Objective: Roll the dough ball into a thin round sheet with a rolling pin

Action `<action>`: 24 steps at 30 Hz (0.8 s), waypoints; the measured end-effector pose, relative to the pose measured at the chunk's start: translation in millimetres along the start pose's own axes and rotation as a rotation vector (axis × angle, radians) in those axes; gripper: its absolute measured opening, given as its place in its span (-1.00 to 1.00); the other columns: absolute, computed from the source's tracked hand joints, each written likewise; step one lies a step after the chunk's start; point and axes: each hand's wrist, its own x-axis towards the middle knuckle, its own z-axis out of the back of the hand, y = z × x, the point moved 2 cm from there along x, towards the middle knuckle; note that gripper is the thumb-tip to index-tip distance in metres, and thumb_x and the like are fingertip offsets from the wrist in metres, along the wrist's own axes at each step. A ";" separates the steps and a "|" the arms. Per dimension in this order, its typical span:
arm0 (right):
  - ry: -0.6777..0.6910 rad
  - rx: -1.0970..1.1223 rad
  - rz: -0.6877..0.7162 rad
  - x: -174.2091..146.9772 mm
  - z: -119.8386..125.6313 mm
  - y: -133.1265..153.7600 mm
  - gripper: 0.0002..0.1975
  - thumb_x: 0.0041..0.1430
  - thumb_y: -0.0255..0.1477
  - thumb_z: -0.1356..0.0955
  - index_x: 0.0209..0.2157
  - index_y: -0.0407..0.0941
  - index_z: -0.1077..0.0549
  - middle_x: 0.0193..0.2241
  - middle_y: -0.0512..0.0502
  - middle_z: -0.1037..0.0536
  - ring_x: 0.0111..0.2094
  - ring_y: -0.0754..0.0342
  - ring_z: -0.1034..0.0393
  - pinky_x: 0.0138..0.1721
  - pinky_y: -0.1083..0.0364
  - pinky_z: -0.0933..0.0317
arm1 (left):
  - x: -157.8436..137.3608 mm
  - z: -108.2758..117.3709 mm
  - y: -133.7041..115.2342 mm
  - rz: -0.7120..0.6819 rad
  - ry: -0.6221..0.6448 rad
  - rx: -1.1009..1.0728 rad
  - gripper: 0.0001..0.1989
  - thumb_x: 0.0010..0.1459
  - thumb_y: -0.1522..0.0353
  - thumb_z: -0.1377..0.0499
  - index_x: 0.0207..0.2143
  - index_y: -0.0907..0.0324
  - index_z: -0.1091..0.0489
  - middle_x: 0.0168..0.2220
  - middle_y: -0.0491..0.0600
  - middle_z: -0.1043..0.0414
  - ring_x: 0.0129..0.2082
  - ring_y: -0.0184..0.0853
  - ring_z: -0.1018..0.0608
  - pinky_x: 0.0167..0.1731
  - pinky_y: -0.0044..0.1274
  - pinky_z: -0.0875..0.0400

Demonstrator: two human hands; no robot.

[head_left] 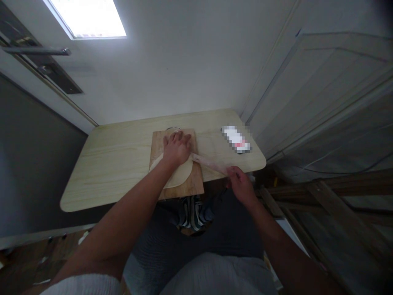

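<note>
On a wooden cutting board lies a pale, flat, rounded sheet that looks like dough. My left hand rests on it palm down, fingers stretched toward the board's far end, covering part of the sheet. A long, thin, pale strip runs from beside my left hand out over the board's right side. Its outer end is pinched in my right hand, off the table's front edge. Whether the strip is joined to the sheet I cannot make out.
The board sits on a light wood-grain table against a white door with a metal handle. A blurred-out phone-like object lies at right. A wooden frame stands beyond my right arm. A metal ring shows at the board's far edge.
</note>
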 end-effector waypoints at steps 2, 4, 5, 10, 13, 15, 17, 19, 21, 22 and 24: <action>0.000 -0.004 -0.011 0.1 -0.3 0.7 -0.47 0.25 0.07 -0.21 -0.21 -0.10 -0.49 -0.64 0.04 -0.43 -0.54 0.03 -0.42 -0.44 0.10 -0.24 | -6.4 1.7 1.8 -0.009 0.000 -0.003 -0.49 0.39 0.16 0.22 0.26 -0.07 -0.27 0.36 0.05 -0.17 0.36 -0.04 -0.17 0.28 0.07 0.06; 0.002 -0.015 -0.023 0.1 -0.9 1.7 -0.47 0.22 0.07 -0.24 -0.18 -0.10 -0.49 -0.64 0.05 -0.43 -0.54 0.02 -0.43 -0.44 0.10 -0.25 | -11.2 3.4 3.0 -0.018 -0.001 -0.008 -0.47 0.40 0.16 0.25 0.26 -0.06 -0.27 0.35 0.06 -0.18 0.35 -0.05 -0.18 0.28 0.08 0.05; 0.002 -0.018 -0.027 -0.1 -1.2 2.3 -0.47 0.22 0.07 -0.25 -0.17 -0.10 -0.49 -0.64 0.05 -0.43 -0.54 0.02 -0.43 -0.44 0.10 -0.25 | -12.6 4.0 3.5 -0.020 -0.002 -0.011 -0.47 0.40 0.16 0.26 0.26 -0.05 -0.27 0.35 0.06 -0.18 0.35 -0.05 -0.18 0.28 0.08 0.04; -0.002 -0.019 -0.031 -1.0 -1.6 5.7 -0.49 0.22 0.07 -0.25 -0.18 -0.09 -0.48 -0.63 0.04 -0.44 -0.54 0.01 -0.44 -0.45 0.10 -0.25 | -8.4 3.2 2.9 -0.022 0.012 -0.012 -0.48 0.39 0.17 0.22 0.26 -0.06 -0.29 0.34 0.06 -0.20 0.35 -0.03 -0.19 0.28 0.10 0.04; -0.024 -0.031 -0.028 -0.2 -1.4 7.3 -0.52 0.25 0.05 -0.24 -0.22 -0.08 -0.48 -0.64 0.03 -0.45 -0.53 0.01 -0.44 -0.43 0.10 -0.25 | -0.5 0.1 1.8 -0.019 0.024 -0.013 -0.49 0.38 0.17 0.21 0.26 -0.08 -0.28 0.34 0.04 -0.19 0.35 -0.03 -0.18 0.29 0.09 0.07; -0.037 -0.040 -0.034 1.1 -1.0 7.5 -0.52 0.26 0.05 -0.23 -0.23 -0.07 -0.49 -0.67 0.03 -0.46 -0.54 0.00 -0.44 -0.43 0.10 -0.24 | 4.7 -1.6 1.3 -0.017 0.027 -0.014 -0.49 0.38 0.16 0.20 0.26 -0.08 -0.28 0.34 0.03 -0.19 0.35 -0.04 -0.17 0.29 0.08 0.07; -0.035 -0.043 -0.043 2.8 -0.5 7.1 -0.52 0.27 0.04 -0.22 -0.23 -0.07 -0.49 -0.69 0.02 -0.46 -0.55 -0.01 -0.44 -0.43 0.09 -0.24 | 9.0 -2.7 0.6 -0.025 0.027 -0.015 -0.50 0.38 0.16 0.19 0.25 -0.09 -0.29 0.33 0.03 -0.20 0.35 -0.04 -0.17 0.28 0.08 0.06; -0.033 -0.044 -0.052 4.6 0.1 6.4 -0.51 0.27 0.04 -0.22 -0.22 -0.08 -0.49 -0.69 0.02 -0.47 -0.56 -0.01 -0.45 -0.42 0.09 -0.25 | 12.4 -3.2 -0.1 -0.035 0.029 -0.015 -0.51 0.38 0.17 0.18 0.25 -0.09 -0.28 0.33 0.04 -0.20 0.34 -0.04 -0.18 0.28 0.08 0.06; -0.035 -0.052 -0.062 6.2 0.5 5.3 -0.50 0.28 0.05 -0.22 -0.20 -0.08 -0.50 -0.70 0.02 -0.48 -0.56 -0.01 -0.46 -0.42 0.09 -0.25 | 15.2 -3.5 -0.8 -0.046 0.033 -0.018 -0.51 0.38 0.18 0.18 0.27 -0.08 -0.26 0.33 0.05 -0.19 0.33 -0.04 -0.18 0.28 0.08 0.06; -0.038 -0.055 -0.068 7.0 0.6 4.6 -0.50 0.28 0.05 -0.22 -0.19 -0.08 -0.50 -0.70 0.03 -0.48 -0.57 0.00 -0.47 -0.42 0.10 -0.25 | 16.5 -3.7 -1.1 -0.050 0.037 -0.022 -0.51 0.38 0.18 0.18 0.27 -0.07 -0.25 0.33 0.05 -0.19 0.33 -0.03 -0.18 0.27 0.08 0.07; -0.042 -0.050 -0.074 8.5 0.5 3.2 -0.49 0.27 0.05 -0.22 -0.17 -0.09 -0.49 -0.69 0.03 -0.49 -0.58 0.01 -0.47 -0.44 0.10 -0.25 | 19.1 -4.0 -1.7 -0.052 0.047 -0.029 -0.50 0.38 0.18 0.18 0.28 -0.06 -0.23 0.33 0.05 -0.18 0.33 -0.03 -0.17 0.27 0.08 0.08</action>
